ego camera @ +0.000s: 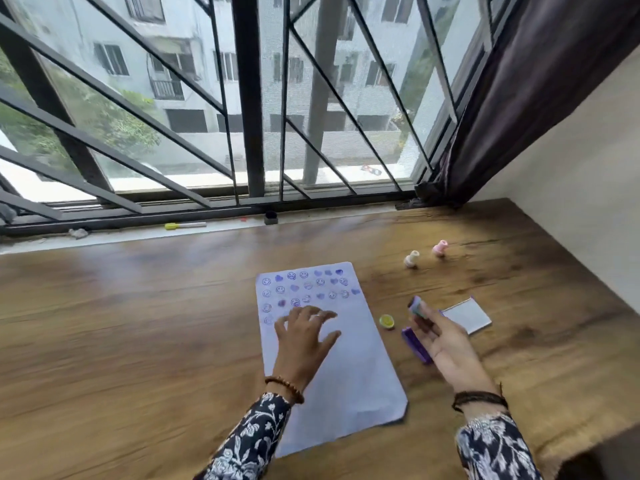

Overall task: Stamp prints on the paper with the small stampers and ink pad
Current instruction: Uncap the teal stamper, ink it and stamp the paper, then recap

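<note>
Left hand (pixel 304 336): palm down, fingers spread, pressed flat on the paper (pixel 341 379) just below the printed rows; holds nothing. A ring shows on one finger, a beaded bracelet (pixel 284 388) at the wrist, a patterned sleeve (pixel 249 441) behind it.

Right hand (pixel 446 344): palm turned up and inward, thumb and fingertips pinching a small stamper (pixel 416 306). The stamper is raised off the table, its long axis tilted, its purple inked face pointing up and to the left, toward the paper. A dark band (pixel 479 399) circles the wrist.

Paper: pale sheet, long axis running from the person toward the window, leaning slightly left at the far end. Purple smiley and heart prints (pixel 304 287) fill its far third in rough rows; the near part is blank.

Ink pad (pixel 417 344): purple, open, on the table under the right hand, partly hidden by it. Its lid (pixel 467 315) lies just beyond, pale inner face up.

Yellow stamper (pixel 387 321): stands on the table between paper and ink pad.

Cream stamper (pixel 411 259) and pink stamper (pixel 440 248): farther off on the wooden table (pixel 138 323), near each other, both tilted.

Windowsill: a yellow-capped marker (pixel 185 225) lying lengthwise along it.
</note>
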{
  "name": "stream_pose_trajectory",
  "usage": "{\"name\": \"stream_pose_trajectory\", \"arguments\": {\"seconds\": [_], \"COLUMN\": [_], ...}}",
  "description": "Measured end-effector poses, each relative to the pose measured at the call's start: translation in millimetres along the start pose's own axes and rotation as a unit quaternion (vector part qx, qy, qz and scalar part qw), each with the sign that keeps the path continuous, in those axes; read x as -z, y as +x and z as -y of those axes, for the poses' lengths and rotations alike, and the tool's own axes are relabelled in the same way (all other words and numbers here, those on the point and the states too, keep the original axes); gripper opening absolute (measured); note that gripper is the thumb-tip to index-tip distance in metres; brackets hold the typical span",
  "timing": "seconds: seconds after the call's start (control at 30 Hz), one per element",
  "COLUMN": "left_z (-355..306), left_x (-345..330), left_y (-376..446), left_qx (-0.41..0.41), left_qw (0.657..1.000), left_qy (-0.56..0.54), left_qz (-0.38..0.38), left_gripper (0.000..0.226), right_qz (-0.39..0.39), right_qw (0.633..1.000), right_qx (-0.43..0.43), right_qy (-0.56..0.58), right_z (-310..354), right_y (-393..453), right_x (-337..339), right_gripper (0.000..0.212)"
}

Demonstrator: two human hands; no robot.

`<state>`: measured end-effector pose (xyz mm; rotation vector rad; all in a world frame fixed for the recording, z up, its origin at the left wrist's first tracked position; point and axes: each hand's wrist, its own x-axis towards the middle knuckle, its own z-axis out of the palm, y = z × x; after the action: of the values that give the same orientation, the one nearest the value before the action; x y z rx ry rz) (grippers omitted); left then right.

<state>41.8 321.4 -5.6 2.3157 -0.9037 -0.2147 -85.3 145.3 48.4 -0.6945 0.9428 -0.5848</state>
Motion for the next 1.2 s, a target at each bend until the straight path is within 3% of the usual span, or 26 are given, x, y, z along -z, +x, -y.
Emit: {"name": "stream_pose_trajectory", "arguments": {"seconds": [0.2, 0.37, 0.47, 0.53, 0.57, 0.6, 0.67, 0.73, 0.93, 1.07, 1.2], "left_z": [-64.3, -76.4, -79.7, -86.1, -90.7, -96.0, -105.4, -109.5, -116.2, -113.1, -108.0], "left_x": [-51.8, -71.3, -74.2, -73.4, -71.1, -67.4, -60.1, -56.7, -54.2, -50.3, -43.6], "left_y": [47.6, 63.7, 64.5, 62.5, 60.7, 58.8, 54.8, 51.0, 42.6, 42.2, 45.8], "left_qx": [-0.102, -0.123, -0.111, -0.062, -0.012, 0.042, 0.119, 0.156, 0.159, 0.138, 0.125], "left_qw": [0.985, 0.975, 0.980, 0.991, 0.992, 0.976, 0.906, 0.865, 0.836, 0.840, 0.848], "left_qy": [0.051, 0.130, 0.115, 0.027, -0.066, -0.184, -0.386, -0.459, -0.511, -0.510, -0.501], "left_qz": [0.127, 0.132, 0.123, 0.112, 0.108, 0.111, 0.125, 0.131, 0.120, 0.122, 0.120], "left_gripper": [0.032, 0.026, 0.019, 0.017, 0.015, 0.012, 0.007, 0.011, 0.016, 0.013, 0.022], "right_qz": [0.053, 0.063, 0.064, 0.068, 0.077, 0.090, 0.117, 0.145, 0.189, 0.215, 0.237], "right_qw": [0.999, 0.998, 0.996, 0.993, 0.989, 0.982, 0.958, 0.934, 0.886, 0.852, 0.831], "right_qx": [-0.004, -0.008, -0.005, 0.014, 0.032, 0.055, 0.110, 0.148, 0.209, 0.223, 0.213], "right_qy": [-0.004, -0.028, -0.058, -0.098, -0.125, -0.157, -0.237, -0.291, -0.369, -0.422, -0.456], "right_z": [17.8, 20.0, 18.5, 19.5, 20.9, 22.9, 29.2, 36.0, 47.2, 56.0, 57.3], "right_y": [15.9, 27.9, 33.2, 33.2, 33.0, 32.8, 31.8, 31.4, 27.6, 24.9, 31.6], "right_x": [25.3, 47.4, 59.3, 62.5, 63.1, 62.8, 59.0, 52.2, 37.8, 32.4, 26.8], "right_gripper": [0.030, 0.008, 0.014, 0.009, 0.009, 0.011, 0.016, 0.022, 0.028, 0.031, 0.020]}}
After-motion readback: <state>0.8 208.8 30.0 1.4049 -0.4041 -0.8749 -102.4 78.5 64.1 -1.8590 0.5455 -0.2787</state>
